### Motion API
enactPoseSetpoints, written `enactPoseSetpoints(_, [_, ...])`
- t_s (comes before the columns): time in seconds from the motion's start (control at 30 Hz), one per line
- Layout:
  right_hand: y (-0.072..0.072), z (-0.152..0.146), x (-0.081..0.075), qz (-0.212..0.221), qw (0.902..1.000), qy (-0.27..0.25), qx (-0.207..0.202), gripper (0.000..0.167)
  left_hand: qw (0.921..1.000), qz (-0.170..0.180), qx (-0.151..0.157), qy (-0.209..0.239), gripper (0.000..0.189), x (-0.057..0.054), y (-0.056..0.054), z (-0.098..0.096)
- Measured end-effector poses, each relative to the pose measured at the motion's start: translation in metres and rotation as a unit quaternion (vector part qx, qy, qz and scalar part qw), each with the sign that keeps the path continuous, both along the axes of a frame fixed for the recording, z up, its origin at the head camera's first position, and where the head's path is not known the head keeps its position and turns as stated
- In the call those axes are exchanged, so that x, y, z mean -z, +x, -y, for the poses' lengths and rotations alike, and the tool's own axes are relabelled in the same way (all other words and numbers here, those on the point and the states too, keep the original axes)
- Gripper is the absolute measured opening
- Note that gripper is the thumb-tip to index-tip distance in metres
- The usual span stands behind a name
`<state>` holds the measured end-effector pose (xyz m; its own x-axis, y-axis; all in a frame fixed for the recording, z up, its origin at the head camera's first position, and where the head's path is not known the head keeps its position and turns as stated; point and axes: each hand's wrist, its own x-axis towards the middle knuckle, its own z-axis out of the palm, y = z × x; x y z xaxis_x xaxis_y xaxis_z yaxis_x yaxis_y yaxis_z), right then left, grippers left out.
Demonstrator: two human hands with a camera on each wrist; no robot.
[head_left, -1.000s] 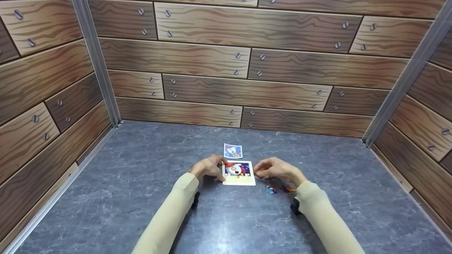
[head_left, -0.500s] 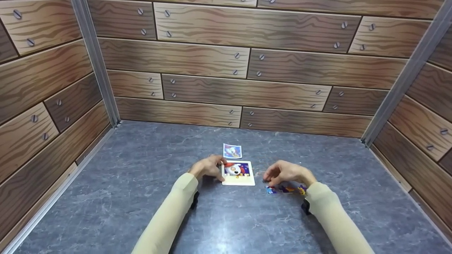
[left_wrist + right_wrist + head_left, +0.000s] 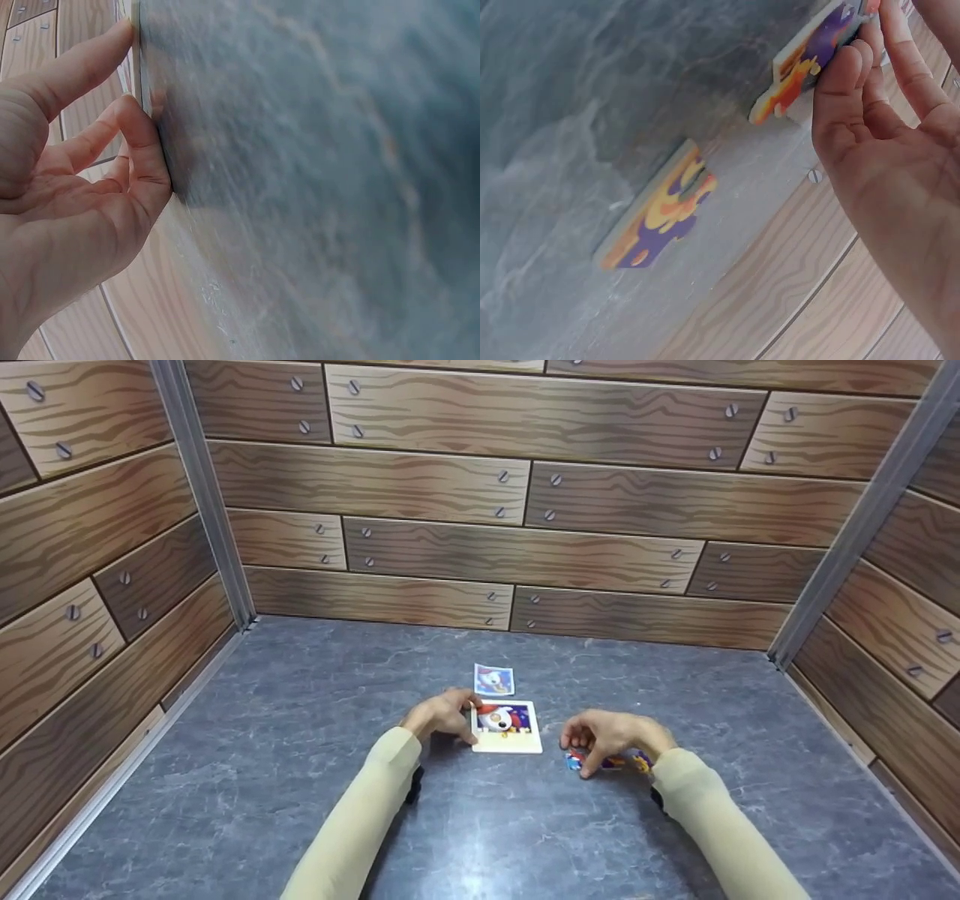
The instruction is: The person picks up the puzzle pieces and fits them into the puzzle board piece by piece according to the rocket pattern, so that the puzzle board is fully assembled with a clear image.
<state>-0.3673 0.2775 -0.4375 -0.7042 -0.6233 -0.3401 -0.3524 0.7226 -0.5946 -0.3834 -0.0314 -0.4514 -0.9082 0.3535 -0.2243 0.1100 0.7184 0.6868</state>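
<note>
A cream jigsaw puzzle tray (image 3: 517,745) lies on the table, its upper part filled with a picture of a white dog in red. My left hand (image 3: 442,716) holds the tray's left edge, thumb at the near corner and index finger at the far one. To the right of the tray, my right hand (image 3: 611,733) is low over a blue and red puzzle piece (image 3: 574,760), thumb and fingers spread about it. An orange and purple piece (image 3: 795,75) lies beside its curled fingers in the right wrist view. Farther off is a yellow and purple piece (image 3: 660,214).
A small reference picture (image 3: 493,680) of the same dog lies just beyond the tray. The grey marbled tabletop (image 3: 465,825) is enclosed by wood-print panels (image 3: 420,540) at the back and both sides, with metal posts (image 3: 214,510) at the corners.
My right hand has drawn back from the tray's right edge, moving right and nearer, and has come down over the blue and red piece. The left hand stays on the tray.
</note>
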Motion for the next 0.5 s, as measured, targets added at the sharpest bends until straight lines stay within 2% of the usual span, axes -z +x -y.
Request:
enactPoseSetpoints(0.2, [0.0008, 0.0001, 0.0014, -0.016, 0.9995, -0.016, -0.02, 0.032, 1.0, -0.005, 0.0, 0.001, 0.058, -0.001, 0.0005, 0.0009])
enactPoseSetpoints(0.5, [0.0032, 0.0008, 0.0018, -0.018, 0.9997, -0.005, -0.015, 0.028, 1.0, -0.003, 0.003, 0.003, 0.057, 0.0005, 0.0018, 0.0007])
